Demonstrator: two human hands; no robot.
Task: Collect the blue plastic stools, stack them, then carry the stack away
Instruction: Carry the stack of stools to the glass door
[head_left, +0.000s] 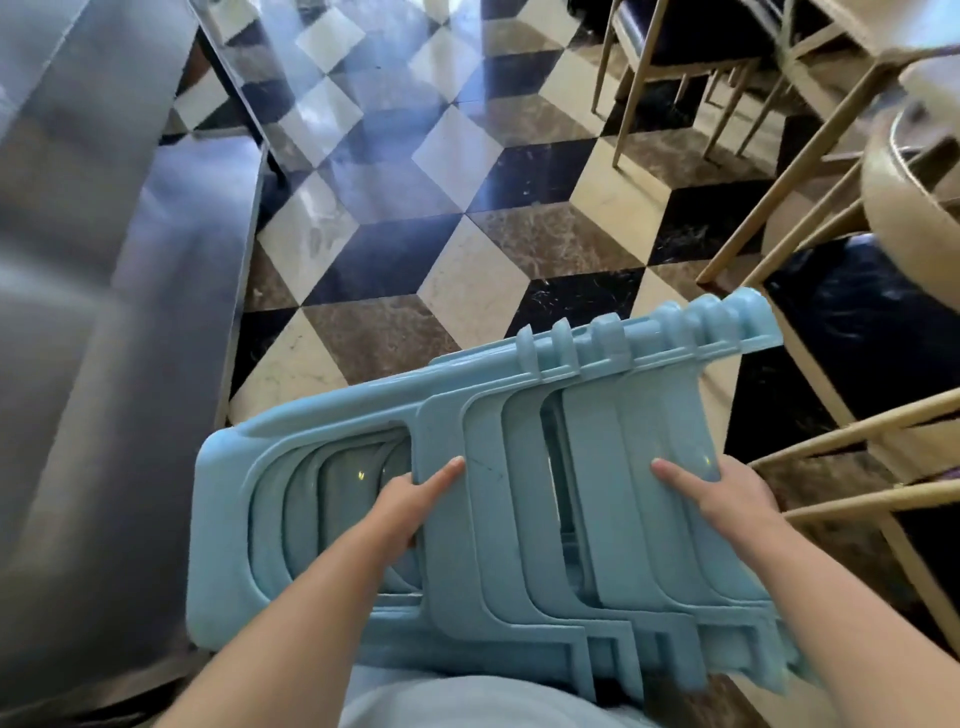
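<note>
From the head camera, the stack of blue stools (498, 499) lies on its side across the front of the person's body, held off the floor, seats toward the left hand and legs fanning out past the right. The left hand (410, 506) grips a leg panel, forefinger laid straight along the plastic and the other fingers hooked through the opening just beside it. The right hand (727, 496) holds the outermost leg panel at the far end, forefinger stretched across its face; its other fingers curl round the edge, out of sight. A metal counter (104, 291) runs beyond the left hand, and wooden chairs (810, 223) crowd just beyond the right. Checkered floor (467, 218) opens ahead of both hands.

Collecting and stacking look finished; this seems to be the carrying step. The next move likely calls for steady grips and steering the protruding legs clear of the chairs.
</note>
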